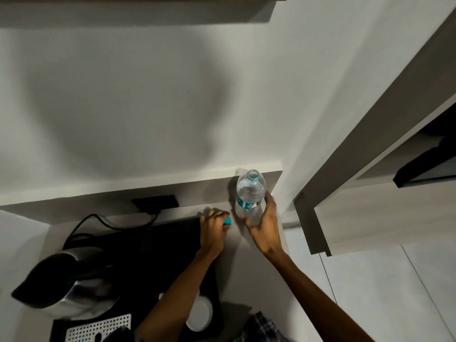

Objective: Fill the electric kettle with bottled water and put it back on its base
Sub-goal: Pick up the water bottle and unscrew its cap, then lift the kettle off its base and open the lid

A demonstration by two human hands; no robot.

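A clear plastic water bottle [250, 191] with a teal label stands upright on the counter at the back right, its neck uncapped. My right hand [262, 224] wraps the bottle's lower part. My left hand [214, 229] rests just left of it, fingers closed on the teal bottle cap [227, 220]. The steel electric kettle [71, 282] with a black lid and spout stands on a black tray [158, 248] at the lower left. I cannot make out its base under it.
A black cord [103, 222] runs from a wall socket [155, 202] down to the kettle. A white cup [201, 314] and a white perforated grid [98, 328] lie on the tray's near edge. A grey wood panel [370, 169] stands to the right, with a shelf above.
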